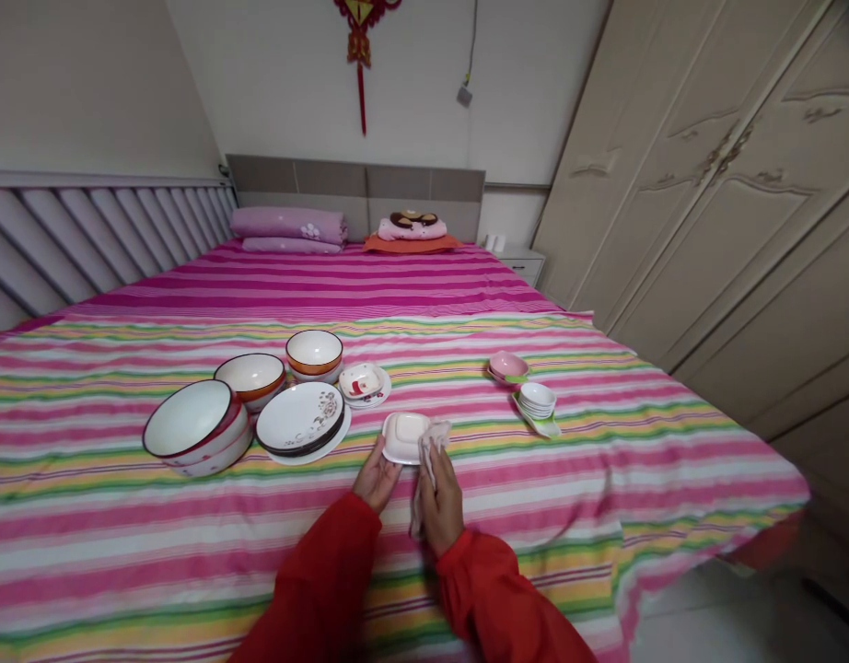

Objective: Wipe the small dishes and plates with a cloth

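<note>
Grip of the left hand [377,477] is clamped on a white dish [403,435] at its near left edge; the right hand [441,502] clasps a cloth [436,436] against its right side, over the striped bed cover [528,502], between stacked plates [296,419] and small white bowls [537,398].

Pale wall [279,83] behind grey-brown headboard [424,189]; cream wardrobe [693,193] right, nightstand [525,264] between; pale floor [707,612].
</note>
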`<state>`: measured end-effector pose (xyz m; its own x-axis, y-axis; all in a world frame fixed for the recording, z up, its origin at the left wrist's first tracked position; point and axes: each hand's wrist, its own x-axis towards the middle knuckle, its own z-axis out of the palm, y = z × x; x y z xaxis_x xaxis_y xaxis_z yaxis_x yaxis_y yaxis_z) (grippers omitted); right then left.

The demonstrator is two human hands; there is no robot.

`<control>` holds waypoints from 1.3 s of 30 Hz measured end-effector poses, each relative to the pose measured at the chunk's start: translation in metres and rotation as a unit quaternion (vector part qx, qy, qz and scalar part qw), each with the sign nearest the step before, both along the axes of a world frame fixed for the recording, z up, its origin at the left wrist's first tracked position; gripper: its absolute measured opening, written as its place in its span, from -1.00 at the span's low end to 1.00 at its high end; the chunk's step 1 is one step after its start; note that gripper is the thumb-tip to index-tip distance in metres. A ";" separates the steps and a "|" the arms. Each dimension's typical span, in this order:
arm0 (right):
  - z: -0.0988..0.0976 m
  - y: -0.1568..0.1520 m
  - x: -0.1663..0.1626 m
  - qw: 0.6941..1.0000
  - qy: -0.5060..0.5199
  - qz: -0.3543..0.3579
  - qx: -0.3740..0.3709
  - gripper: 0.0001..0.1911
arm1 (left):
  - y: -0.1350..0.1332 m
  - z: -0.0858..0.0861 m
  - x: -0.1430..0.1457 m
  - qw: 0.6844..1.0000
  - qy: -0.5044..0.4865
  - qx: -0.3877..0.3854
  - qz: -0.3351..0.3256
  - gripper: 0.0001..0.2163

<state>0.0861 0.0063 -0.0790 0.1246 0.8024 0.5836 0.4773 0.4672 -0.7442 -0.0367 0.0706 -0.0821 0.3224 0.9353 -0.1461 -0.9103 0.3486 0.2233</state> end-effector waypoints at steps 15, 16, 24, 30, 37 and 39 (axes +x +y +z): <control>0.014 0.002 -0.002 0.931 -0.303 0.095 0.181 -0.62 | 0.003 -0.017 -0.008 0.993 0.049 0.005 -0.108 -0.56; 0.013 0.002 0.004 0.932 -0.295 0.096 0.187 -0.60 | 0.002 -0.014 -0.006 0.993 0.049 0.006 -0.106 -0.56; 0.016 0.006 0.044 0.982 -0.141 -0.039 0.116 -0.45 | -0.009 0.015 0.009 0.998 0.064 -0.006 -0.013 -0.60; 0.041 0.013 0.025 0.971 -0.191 0.086 0.113 -0.49 | -0.010 0.013 0.009 0.997 0.053 0.037 -0.042 -0.62; 0.049 0.036 0.029 0.970 -0.221 0.048 0.086 -0.54 | -0.012 0.014 0.011 0.993 0.076 0.076 -0.050 -0.59; 0.047 0.035 0.033 0.972 -0.214 0.033 0.086 -0.53 | -0.012 0.014 0.012 0.992 0.077 0.080 -0.054 -0.58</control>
<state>0.1191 0.0410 -0.0315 -0.2086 0.6856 0.6975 0.6903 0.6084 -0.3916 -0.0249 0.0584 -0.0680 0.4065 0.9120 -0.0543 -0.8207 0.3907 0.4169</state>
